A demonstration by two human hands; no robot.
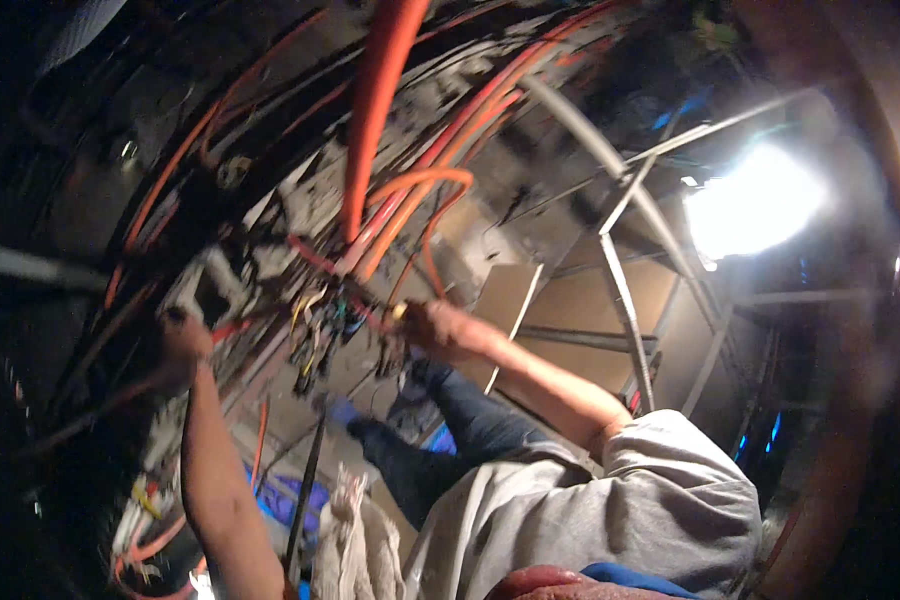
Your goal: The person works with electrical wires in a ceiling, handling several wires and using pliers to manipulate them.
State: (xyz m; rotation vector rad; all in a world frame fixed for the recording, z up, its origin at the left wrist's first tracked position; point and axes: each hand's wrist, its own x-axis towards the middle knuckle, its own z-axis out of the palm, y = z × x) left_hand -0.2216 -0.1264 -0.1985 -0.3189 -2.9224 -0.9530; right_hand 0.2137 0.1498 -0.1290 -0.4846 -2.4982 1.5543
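A tangle of thin wires (315,305) in yellow, black, red and green hangs in the middle, with small dark connectors at its lower ends. To its right, my right hand (448,332) is closed, and a small yellow piece shows at the fingertips; what it belongs to is unclear. On the left side, my left hand (185,348) is blurred and looks curled round something dark at the end of a red and dark strand (235,328). That strand runs toward the tangle. Thick orange-red tubing (375,120) comes down from above to the same spot.
Orange cables (420,180) and a pale metal frame (305,190) run along the upper left. Cardboard boxes (600,300) stand to the right behind thin metal bars (620,280). A bright lamp (755,205) glares at the right. A white cloth (350,540) hangs near my body.
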